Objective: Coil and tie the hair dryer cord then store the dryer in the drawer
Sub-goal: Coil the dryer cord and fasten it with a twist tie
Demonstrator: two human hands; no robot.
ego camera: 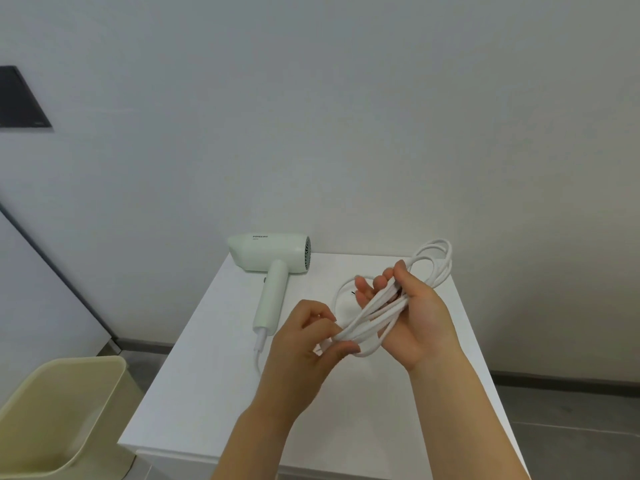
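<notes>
A pale green hair dryer (273, 258) lies on its side on the white cabinet top (214, 393), handle pointing toward me. Its white cord (372, 311) runs from the handle base and is gathered into several loops above the top. My right hand (419, 320) holds the bundle across its palm, with loops sticking out past the fingers at the far right. My left hand (311, 344) pinches the near end of the bundle between thumb and fingers. The plug is hidden.
A beige plastic bin (59, 414) stands on the floor to the left of the cabinet. A white wall rises behind, with a dark panel (19, 98) at upper left. Grey floor (571, 438) shows at right.
</notes>
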